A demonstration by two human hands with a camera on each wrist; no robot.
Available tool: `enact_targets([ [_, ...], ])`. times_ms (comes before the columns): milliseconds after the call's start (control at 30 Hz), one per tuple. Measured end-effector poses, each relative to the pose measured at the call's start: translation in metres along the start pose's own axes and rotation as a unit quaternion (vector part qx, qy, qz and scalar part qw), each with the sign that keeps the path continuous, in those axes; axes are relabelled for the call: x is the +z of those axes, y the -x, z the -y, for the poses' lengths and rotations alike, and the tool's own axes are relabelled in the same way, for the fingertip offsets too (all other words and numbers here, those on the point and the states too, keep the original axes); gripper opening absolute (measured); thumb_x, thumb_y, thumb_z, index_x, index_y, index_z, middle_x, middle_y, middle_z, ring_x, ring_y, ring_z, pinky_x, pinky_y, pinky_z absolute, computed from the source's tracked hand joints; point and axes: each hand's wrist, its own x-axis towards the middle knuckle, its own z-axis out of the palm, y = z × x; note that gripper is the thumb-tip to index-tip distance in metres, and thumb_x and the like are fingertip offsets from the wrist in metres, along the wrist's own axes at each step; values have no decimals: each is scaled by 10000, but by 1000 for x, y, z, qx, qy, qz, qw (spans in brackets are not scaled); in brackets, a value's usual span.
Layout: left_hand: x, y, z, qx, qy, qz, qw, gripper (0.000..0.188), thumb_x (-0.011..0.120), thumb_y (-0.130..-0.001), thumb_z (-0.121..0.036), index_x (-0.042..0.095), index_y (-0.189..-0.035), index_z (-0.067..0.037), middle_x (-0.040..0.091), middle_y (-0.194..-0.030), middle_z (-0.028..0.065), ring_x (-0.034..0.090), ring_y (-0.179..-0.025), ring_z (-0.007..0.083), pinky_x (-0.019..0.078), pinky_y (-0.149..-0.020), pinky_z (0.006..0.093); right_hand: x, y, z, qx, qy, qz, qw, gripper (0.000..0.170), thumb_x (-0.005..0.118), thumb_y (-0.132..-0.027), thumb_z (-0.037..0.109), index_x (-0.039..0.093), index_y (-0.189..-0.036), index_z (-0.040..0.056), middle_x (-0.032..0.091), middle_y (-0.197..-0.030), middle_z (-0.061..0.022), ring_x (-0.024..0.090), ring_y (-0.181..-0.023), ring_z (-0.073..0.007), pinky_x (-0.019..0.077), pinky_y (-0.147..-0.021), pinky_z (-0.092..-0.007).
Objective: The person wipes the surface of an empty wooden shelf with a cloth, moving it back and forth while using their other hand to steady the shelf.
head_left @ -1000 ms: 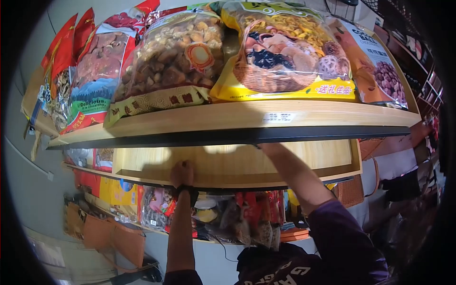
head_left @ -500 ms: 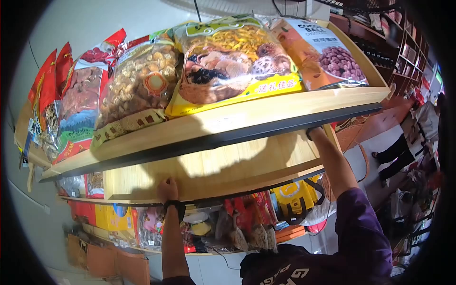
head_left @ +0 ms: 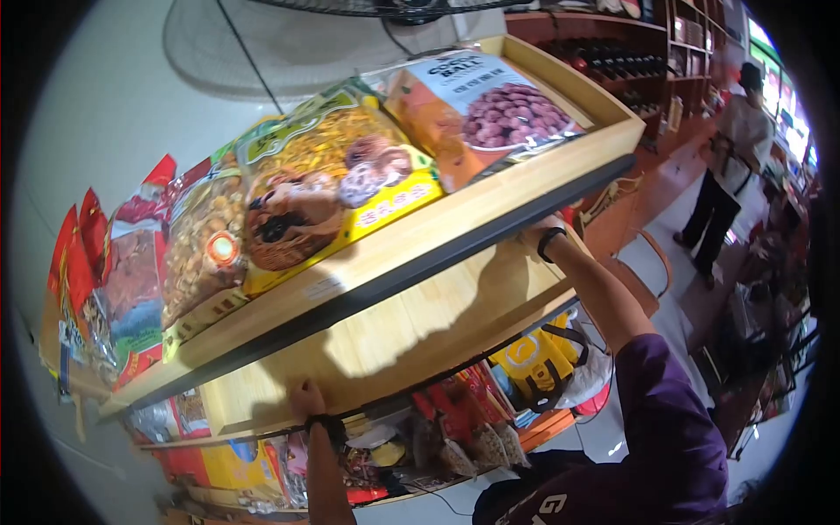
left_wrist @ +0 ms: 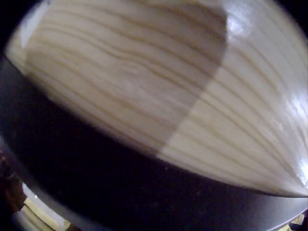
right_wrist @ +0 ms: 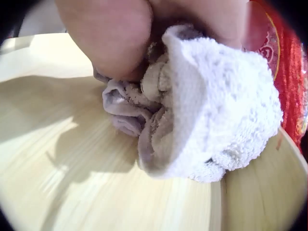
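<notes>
My right hand point(head_left: 540, 232) reaches under the upper shelf point(head_left: 385, 280) to the right end of the lower wooden shelf point(head_left: 420, 315). In the right wrist view its fingers point(right_wrist: 113, 36) grip a bunched white terry cloth point(right_wrist: 226, 106) over the pale wood, close to the shelf's corner. My left hand point(head_left: 306, 398) is at the lower shelf's front rim, fingers curled over it. The left wrist view holds only the grained wooden front board point(left_wrist: 139, 86) and the dark strip point(left_wrist: 96, 159) below it; the hand itself is out of that view.
Bags of dried food point(head_left: 341, 188) and a cocoa ball bag point(head_left: 490, 114) fill the upper shelf, which overhangs the lower one. Packed goods point(head_left: 455, 416) stand beneath. A fan point(head_left: 394, 10) is at the top, and a person point(head_left: 731, 166) stands in the aisle at right.
My right hand has moved right along the lower shelf, from partly hidden under the upper shelf to its right end. My view has swung right. The left hand stays at the front rim.
</notes>
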Motion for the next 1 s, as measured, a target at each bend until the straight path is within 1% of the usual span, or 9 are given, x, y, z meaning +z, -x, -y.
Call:
enact_targets([
  [200, 4, -6, 5, 23, -27, -9, 999, 351, 598, -871, -356, 747, -950, -48, 728, -933, 168, 696, -870, 366, 548, -775, 448, 21, 66, -26, -62, 1, 22, 998, 575, 662, -807, 301, 533, -1335, 112, 473, -1433, -184, 482, -1286, -381, 366, -1103, -469],
  [333, 3, -2, 1, 13, -25, 0, 1000, 381, 598, -866, -386, 747, -924, -40, 728, -927, 168, 693, -864, 375, 547, -779, 461, -24, 118, -31, -46, -199, 151, 967, 654, 725, -779, 346, 525, -1374, 164, 487, -1450, -118, 486, -1294, -356, 464, -1014, -470],
  [400, -2, 0, -3, 5, -28, 19, 999, 381, 600, -862, -389, 748, -920, -43, 728, -925, 169, 693, -865, 375, 545, -783, 465, -7, 142, -32, -86, -97, 28, 991, 598, 702, -803, 354, 555, -1366, 217, 477, -1471, -80, 506, -1280, -349, 504, -953, -467],
  [467, 5, -5, 2, 15, -37, 7, 999, 383, 617, -847, -394, 746, -909, -39, 725, -909, 177, 693, -862, 380, 544, -777, 472, -28, 149, -21, -64, -14, 51, 997, 456, 617, -866, 308, 607, -1317, 240, 490, -1461, -84, 575, -1210, -341, 525, -888, -456],
  [533, 13, -9, 14, 40, -35, -29, 998, 388, 633, -836, -394, 744, -874, -25, 721, -884, 192, 692, -842, 393, 543, -753, 475, -35, 139, -21, -32, -25, 119, 992, 416, 601, -874, 263, 619, -1289, 236, 555, -1384, -123, 618, -1154, -325, 534, -868, -436],
  [733, -3, 2, -7, 18, -45, 16, 999, 369, 632, -851, -393, 748, -925, -52, 718, -952, 180, 684, -907, 381, 539, -790, 483, -21, 129, 2, -51, -88, 83, 991, 321, 592, -865, 194, 657, -1161, 88, 681, -1154, -145, 684, -1042, -285, 552, -845, -393],
  [767, 0, 1, -4, 15, -46, 7, 999, 365, 634, -849, -391, 748, -917, -51, 718, -952, 180, 685, -902, 380, 539, -784, 487, 3, 121, 5, -75, -98, 54, 991, 248, 618, -838, 167, 707, -1042, 58, 701, -1098, -145, 689, -1022, -290, 561, -831, -381],
  [900, 10, -3, 5, -8, -55, -28, 998, 332, 640, -848, -370, 748, -905, -61, 722, -934, 171, 691, -873, 375, 539, -753, 499, -4, 93, 16, -60, -123, 45, 990, 156, 648, -802, 130, 738, -901, 50, 711, -1043, -163, 703, -959, -306, 569, -803, -373],
  [1000, 22, -10, 22, 35, -29, -46, 998, 331, 632, -851, -378, 748, -898, -72, 725, -896, 163, 696, -830, 375, 539, -725, 500, -15, 68, 21, -84, -113, 9, 990, 180, 631, -831, 120, 721, -967, 44, 721, -985, -162, 710, -930, -312, 576, -790, -376],
])
